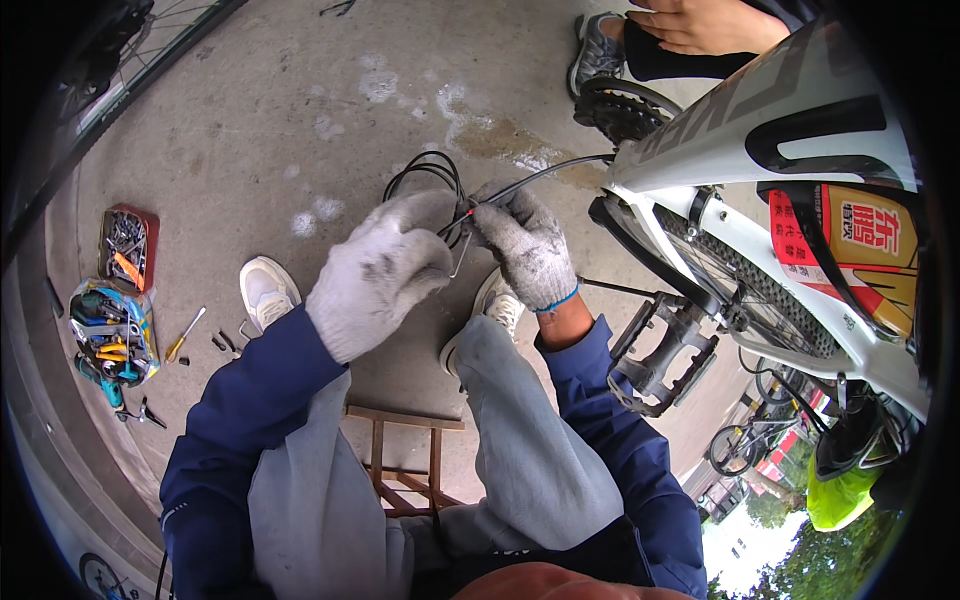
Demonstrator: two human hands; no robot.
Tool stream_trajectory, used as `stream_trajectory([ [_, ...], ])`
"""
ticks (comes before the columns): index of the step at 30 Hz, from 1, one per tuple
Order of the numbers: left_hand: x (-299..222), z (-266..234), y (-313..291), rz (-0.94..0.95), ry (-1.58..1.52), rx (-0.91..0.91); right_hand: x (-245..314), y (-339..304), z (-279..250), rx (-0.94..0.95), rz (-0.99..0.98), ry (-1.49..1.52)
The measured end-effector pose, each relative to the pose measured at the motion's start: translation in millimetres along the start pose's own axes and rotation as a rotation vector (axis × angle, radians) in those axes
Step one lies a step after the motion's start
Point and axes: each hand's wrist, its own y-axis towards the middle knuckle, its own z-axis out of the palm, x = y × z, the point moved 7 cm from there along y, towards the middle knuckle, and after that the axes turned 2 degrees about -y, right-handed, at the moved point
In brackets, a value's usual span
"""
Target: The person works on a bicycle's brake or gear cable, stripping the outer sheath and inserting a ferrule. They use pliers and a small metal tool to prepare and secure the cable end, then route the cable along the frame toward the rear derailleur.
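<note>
Both of my hands wear dirty grey-white work gloves. My left hand [385,265] is closed, its fingertips pinching a black cable [545,175] beside the coil. My right hand [525,245] grips the same cable, which runs from the white bicycle frame [720,140] into its fingers. A small red spot shows on the cable between the two hands. Just below them hangs a thin bent silver piece [459,262]; whether it is wire or a tool I cannot tell. Loops of black cable [425,165] appear behind my fingers.
At left sit a box of small metal parts [128,240] and a bag of tools [115,335], with a screwdriver [186,335] alongside. A pedal [665,355] juts out near my right forearm. Another person's hand [705,22] is at top right. A wooden stool [405,420] stands below me.
</note>
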Motion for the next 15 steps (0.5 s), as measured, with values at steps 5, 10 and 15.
stream_trajectory([
  [5,39.3,-31.5,-26.1,-0.492,-0.599,-0.258,-3.7,1.1,2.1,0.045,0.012,0.056],
  [10,42.9,-12.9,-24.2,-0.531,-0.499,-0.190,-5.5,1.0,2.7,0.026,0.030,0.079],
  [15,36.9,15.9,-17.0,-0.481,-0.520,-0.153,-7.5,0.9,2.0,0.025,0.031,0.099],
])
